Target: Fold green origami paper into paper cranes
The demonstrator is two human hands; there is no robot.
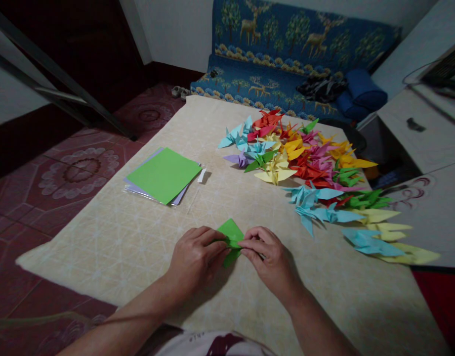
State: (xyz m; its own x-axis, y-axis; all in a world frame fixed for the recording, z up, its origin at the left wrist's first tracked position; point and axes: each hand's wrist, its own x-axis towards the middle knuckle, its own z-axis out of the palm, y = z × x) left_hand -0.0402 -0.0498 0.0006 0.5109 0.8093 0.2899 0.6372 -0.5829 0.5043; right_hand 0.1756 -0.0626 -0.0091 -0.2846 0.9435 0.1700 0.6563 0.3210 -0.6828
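Observation:
Between my two hands, just above or on the near part of the table, is a folded piece of green origami paper. My left hand grips its left side, with the fingers curled over it. With thumb and fingertips pressed together, my right hand pinches the paper's right edge. A pointed corner sticks up beyond the fingers and another part shows below them. The fingers hide some of the folds.
A stack of green and lilac paper sheets lies on the cloth-covered table at left, beside a small white scrap. Many colourful folded paper cranes spread across the right side. Behind stand a blue patterned sofa and, at left, a metal ladder.

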